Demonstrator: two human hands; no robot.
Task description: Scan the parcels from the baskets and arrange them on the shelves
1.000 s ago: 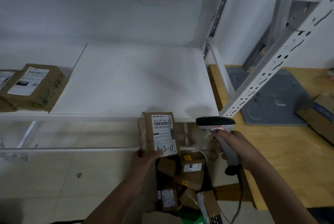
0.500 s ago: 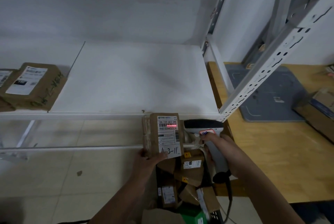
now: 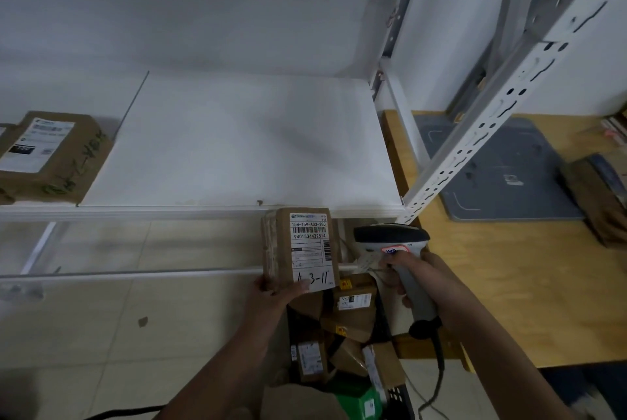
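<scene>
Far left, on the white shelf [image 3: 237, 148]: one brown shelved parcel [image 3: 51, 155] lying flat at the front edge. It has a white label, print too blurred to read, and green marker writing down its side that I cannot make out. The rest of the board to its right is bare. Centre, just below the shelf's front lip: the left hand [image 3: 278, 290] grips the parcel in hand [image 3: 298, 250] by its lower end, upright, label toward the person, thumb across the label's bottom edge. The label reads "15H-159-A03-280", a barcode, "9401534432514", then handwritten "4-3-11". The small print is illegible. Just beside it to the right: the right hand [image 3: 417, 277] is wrapped round the grip of a corded scanner [image 3: 397, 250], nose pointed left toward the parcel. No beam shows on the label. My judgement is that the scan goes best with the label tilted squarely at the scanner window, the thumb kept clear of the bars, and the box held steady. The free board directly above suits placement afterwards. Below the hands: a dark basket [image 3: 402, 399] of jumbled small boxes. Right: a wooden table [image 3: 526, 284] with a grey mat [image 3: 502, 165].
</scene>
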